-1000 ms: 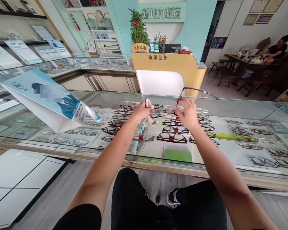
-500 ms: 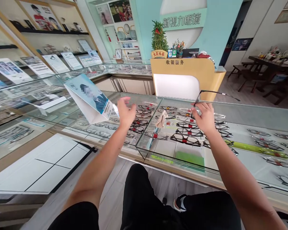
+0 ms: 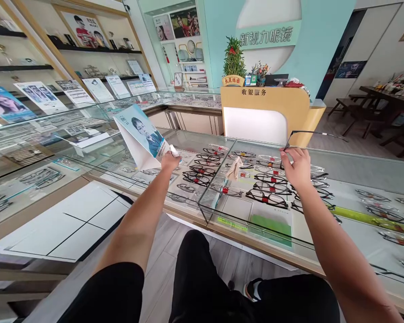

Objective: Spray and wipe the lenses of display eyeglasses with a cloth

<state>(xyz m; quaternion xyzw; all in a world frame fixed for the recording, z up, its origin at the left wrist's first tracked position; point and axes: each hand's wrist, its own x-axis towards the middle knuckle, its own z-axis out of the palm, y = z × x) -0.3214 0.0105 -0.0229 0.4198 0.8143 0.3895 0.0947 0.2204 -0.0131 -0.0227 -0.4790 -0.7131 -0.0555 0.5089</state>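
Observation:
My left hand [image 3: 170,161] is closed around a small white bottle [image 3: 173,151], whose top shows above the fingers, beside a folded display card [image 3: 144,137] on the glass counter. My right hand [image 3: 296,167] pinches a pair of dark-framed eyeglasses [image 3: 291,137] above the counter. One thin temple stretches out to the right; the fingers hide part of the frame. Between my hands, a crumpled beige cloth [image 3: 234,168] lies on the glass.
Rows of eyeglasses [image 3: 268,197] lie under the glass countertop [image 3: 340,163]. Several printed cards [image 3: 98,89] stand on the left-hand showcase. A yellow cashier desk [image 3: 298,101] with a plant is beyond the counter. My knees are close to the counter's front edge.
My left hand was open beside the small white bottle and has closed around it. My right hand still holds the eyeglasses. The view has shifted slightly left.

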